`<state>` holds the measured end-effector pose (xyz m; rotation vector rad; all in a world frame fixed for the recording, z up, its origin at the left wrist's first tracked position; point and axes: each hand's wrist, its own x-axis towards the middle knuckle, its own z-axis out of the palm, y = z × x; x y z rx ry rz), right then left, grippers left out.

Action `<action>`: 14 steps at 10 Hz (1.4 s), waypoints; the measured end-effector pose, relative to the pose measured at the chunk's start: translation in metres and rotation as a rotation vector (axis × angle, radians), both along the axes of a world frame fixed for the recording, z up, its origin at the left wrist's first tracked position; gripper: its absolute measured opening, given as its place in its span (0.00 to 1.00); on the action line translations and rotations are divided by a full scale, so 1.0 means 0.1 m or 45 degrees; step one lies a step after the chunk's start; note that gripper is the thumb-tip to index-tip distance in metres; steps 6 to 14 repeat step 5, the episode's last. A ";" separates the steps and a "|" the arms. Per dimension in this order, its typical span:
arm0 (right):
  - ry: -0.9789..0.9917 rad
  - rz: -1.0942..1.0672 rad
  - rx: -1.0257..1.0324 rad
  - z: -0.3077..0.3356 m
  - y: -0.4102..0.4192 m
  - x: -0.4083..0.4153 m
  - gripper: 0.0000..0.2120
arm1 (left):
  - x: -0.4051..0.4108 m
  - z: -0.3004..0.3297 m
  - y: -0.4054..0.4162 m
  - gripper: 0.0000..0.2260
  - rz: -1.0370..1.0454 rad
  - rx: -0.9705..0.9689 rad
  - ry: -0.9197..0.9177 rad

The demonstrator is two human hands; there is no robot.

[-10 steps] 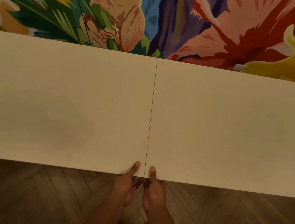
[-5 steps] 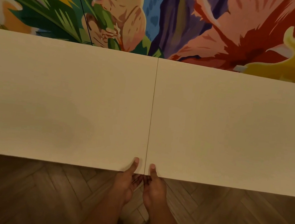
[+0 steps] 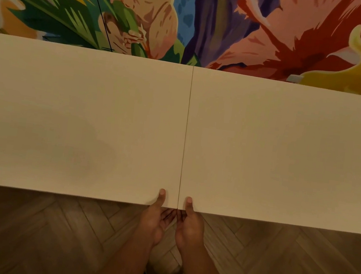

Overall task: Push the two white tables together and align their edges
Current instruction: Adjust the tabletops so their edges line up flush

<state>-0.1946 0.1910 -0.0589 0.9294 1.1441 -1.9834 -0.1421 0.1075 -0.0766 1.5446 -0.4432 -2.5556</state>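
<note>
Two white tables stand side by side, the left table [image 3: 75, 120] and the right table [image 3: 286, 149], meeting along a thin dark seam down the middle. Their near edges look level at the seam. My left hand [image 3: 154, 219] grips the left table's near corner, thumb on top and fingers hidden underneath. My right hand [image 3: 189, 225] holds the right table's near corner the same way. The two hands almost touch below the seam.
A wall with a bright floral mural [image 3: 210, 23] runs right behind the tables' far edges. Dark herringbone wood floor [image 3: 51, 234] lies under me, on the near side of the tables. A small grey wall plate [image 3: 295, 78] sits at the right table's far edge.
The tables' near edges sit higher in view than a second ago, the left one more. Both hands keep the same grip at the seam.
</note>
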 end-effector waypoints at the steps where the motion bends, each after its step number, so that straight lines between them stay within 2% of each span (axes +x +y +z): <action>1: 0.017 0.020 0.024 -0.04 0.00 0.01 0.22 | 0.01 0.01 -0.02 0.28 -0.018 -0.004 -0.022; 2: 0.064 0.097 0.078 -0.12 0.03 0.00 0.22 | 0.02 0.01 -0.01 0.26 -0.077 -0.039 -0.043; 3: 0.093 0.478 0.435 -0.13 0.06 -0.05 0.28 | 0.04 0.07 -0.06 0.23 -0.248 -0.072 -0.133; 4: 0.248 1.096 0.758 0.00 0.20 -0.12 0.33 | 0.09 0.27 -0.23 0.30 -0.808 -0.168 -0.266; 5: 0.326 1.733 0.755 0.39 0.13 -0.41 0.31 | -0.06 0.69 -0.59 0.28 -1.303 -0.393 -0.294; 14: 0.326 1.733 0.755 0.39 0.13 -0.41 0.31 | -0.06 0.69 -0.59 0.28 -1.303 -0.393 -0.294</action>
